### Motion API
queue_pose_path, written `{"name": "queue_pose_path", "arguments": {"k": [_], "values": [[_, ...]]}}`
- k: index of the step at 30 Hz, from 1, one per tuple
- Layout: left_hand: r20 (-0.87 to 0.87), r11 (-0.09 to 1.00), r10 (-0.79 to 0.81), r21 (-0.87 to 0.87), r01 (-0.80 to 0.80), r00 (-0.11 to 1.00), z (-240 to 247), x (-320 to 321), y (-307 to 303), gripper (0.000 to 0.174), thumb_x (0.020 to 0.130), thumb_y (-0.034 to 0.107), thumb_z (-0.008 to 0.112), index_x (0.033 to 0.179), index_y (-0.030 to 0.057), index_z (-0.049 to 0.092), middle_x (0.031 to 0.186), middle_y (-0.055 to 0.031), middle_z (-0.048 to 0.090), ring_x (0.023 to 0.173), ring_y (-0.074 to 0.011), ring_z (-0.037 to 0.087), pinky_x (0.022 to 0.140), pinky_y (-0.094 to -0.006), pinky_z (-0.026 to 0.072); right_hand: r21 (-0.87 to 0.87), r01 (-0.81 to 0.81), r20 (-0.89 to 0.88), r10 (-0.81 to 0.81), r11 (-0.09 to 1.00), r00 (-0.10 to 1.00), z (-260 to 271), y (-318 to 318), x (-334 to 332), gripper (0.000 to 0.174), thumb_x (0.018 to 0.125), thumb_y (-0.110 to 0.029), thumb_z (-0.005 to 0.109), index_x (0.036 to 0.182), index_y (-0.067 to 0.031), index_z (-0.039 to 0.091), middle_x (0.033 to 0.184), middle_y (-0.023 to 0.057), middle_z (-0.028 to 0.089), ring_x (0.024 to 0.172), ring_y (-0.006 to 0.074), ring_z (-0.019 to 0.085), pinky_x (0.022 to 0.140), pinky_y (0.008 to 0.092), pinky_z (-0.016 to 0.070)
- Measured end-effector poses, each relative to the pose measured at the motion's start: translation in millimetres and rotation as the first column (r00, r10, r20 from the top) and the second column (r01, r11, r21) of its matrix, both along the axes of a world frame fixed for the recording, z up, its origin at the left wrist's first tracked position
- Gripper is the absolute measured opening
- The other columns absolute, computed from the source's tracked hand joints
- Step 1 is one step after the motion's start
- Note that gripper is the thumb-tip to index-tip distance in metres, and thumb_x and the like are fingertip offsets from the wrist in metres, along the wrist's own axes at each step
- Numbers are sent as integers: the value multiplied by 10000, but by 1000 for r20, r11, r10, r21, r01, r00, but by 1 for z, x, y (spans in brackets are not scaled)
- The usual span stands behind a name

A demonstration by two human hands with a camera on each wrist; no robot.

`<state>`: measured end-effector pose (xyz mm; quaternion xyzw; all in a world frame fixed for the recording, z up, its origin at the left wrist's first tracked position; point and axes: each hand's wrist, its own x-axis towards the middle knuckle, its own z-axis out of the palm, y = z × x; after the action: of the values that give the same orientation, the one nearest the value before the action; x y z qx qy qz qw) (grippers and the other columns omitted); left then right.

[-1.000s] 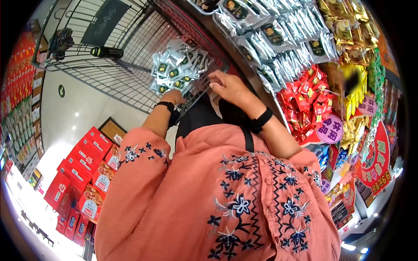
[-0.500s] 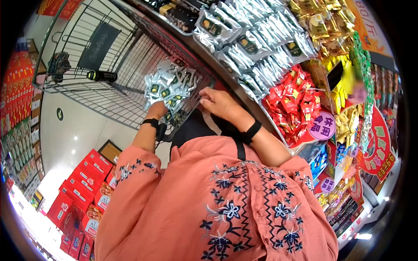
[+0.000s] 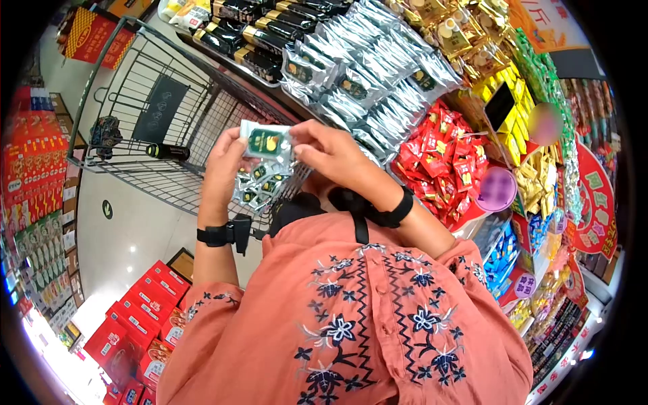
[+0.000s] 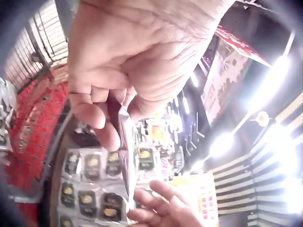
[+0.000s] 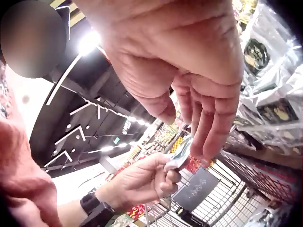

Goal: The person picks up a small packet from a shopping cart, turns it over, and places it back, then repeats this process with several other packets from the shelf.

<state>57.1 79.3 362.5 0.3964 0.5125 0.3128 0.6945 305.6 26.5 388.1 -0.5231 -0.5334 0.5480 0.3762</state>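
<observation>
In the head view a silver packet with a dark green label [image 3: 265, 142] is held up flat over the cart. My left hand [image 3: 224, 162] pinches its left edge between thumb and fingers; the left wrist view shows the packet [image 4: 128, 149] edge-on in that grip [image 4: 142, 61]. At the packet's right edge, my right hand [image 3: 332, 154] has its fingers bent loosely; the right wrist view shows this hand [image 5: 184, 80] with its fingertips beside the packet [image 5: 181, 153], contact unclear. Below lie similar small packets [image 3: 260, 185] in the cart [image 3: 177, 185].
To the right stands a display of silver packets [image 3: 364, 67], red packets [image 3: 442, 162] and gold ones [image 3: 466, 34]. A black bottle [image 3: 167, 152] lies in the cart. Red boxes [image 3: 138, 317] are stacked at the lower left, beside the floor [image 3: 135, 236].
My left hand has risen from the packets in the cart with one packet in its grip. My right hand now sits at that packet's other edge. The view has shifted toward the display.
</observation>
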Motion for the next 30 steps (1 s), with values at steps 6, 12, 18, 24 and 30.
{"name": "queue_pose_path", "arguments": {"k": [6, 12, 18, 24, 30], "values": [[-52, 963, 2, 270, 12, 999, 29, 53, -5, 282, 1071, 159, 513, 1277, -28, 554, 1055, -77, 681, 798, -100, 659, 620, -220, 489, 162, 131, -38, -127, 978, 991, 15, -3, 15, 374, 945, -114, 675, 1296, 5, 621, 1123, 107, 673, 896, 159, 666, 788, 307, 552], [14, 975, -9, 221, 5, 1000, 33, 72, 1, 252, 1072, 160, 513, 1244, -16, 566, 1034, -78, 692, 773, -98, 653, 617, -223, 492, -84, 292, -133, -302, 953, 944, 20, -7, 42, 415, 978, -138, 685, 1348, 8, 569, 1159, 110, 674, 830, 125, 689, 736, 266, 563], [113, 982, -79, 178, 58, 990, 36, 95, 4, 236, 1069, 157, 516, 1234, -2, 571, 1004, -74, 709, 743, -83, 657, 594, -202, 474, -230, 260, -233, -313, 938, 921, 35, -7, 60, 375, 1016, -160, 662, 1335, 8, 561, 926, 8, 644, 695, 70, 628, 593, 216, 504], [135, 986, -116, 134, 98, 984, 39, 109, 3, 274, 1066, 164, 538, 1257, -30, 563, 998, -72, 701, 768, -98, 664, 611, -218, 502, -298, 261, -293, -348, 918, 890, 27, -8, 71, 265, 1021, -158, 658, 1228, -7, 589, 886, 0, 636, 653, 66, 618, 557, 210, 495], [139, 966, -208, 188, 180, 968, 42, 112, -3, 346, 1020, 148, 636, 1314, -19, 564, 1052, -54, 678, 852, -99, 638, 711, -241, 512, -354, 207, -354, -336, 912, 873, 16, -9, 76, 224, 1008, -164, 671, 1167, -25, 598, 890, 16, 666, 668, 89, 658, 565, 221, 515]]}}
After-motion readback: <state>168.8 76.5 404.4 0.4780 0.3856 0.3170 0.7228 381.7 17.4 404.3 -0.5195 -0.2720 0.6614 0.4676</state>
